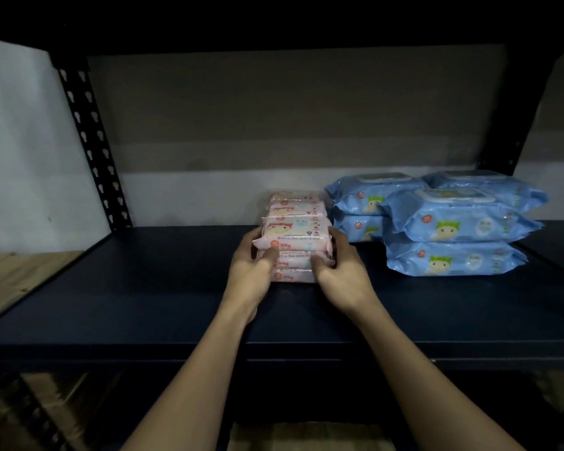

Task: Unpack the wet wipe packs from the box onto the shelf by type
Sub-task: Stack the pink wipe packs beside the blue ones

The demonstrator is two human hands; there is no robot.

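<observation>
Both hands are on the front stack of pink wet wipe packs (292,247), which sits on the dark shelf (144,304) just left of the blue packs (450,222). The left hand (251,268) wraps its fingers round the stack's left end with the thumb pressed on the front face; the right hand (339,268) grips the right end the same way, thumb on the front. Directly behind that stack, more pink packs (295,203) stand in a second pile, touching or nearly touching the blue ones. The blue packs lie in piles two high, one pile at the front, more behind it. So the sorting by type looks well under way: pink together, blue together to their right. Left of the pink stack the shelf is bare as far as the perforated upright (92,138). The box itself is out of sight, so I can't tell how many packs are left to bring up
</observation>
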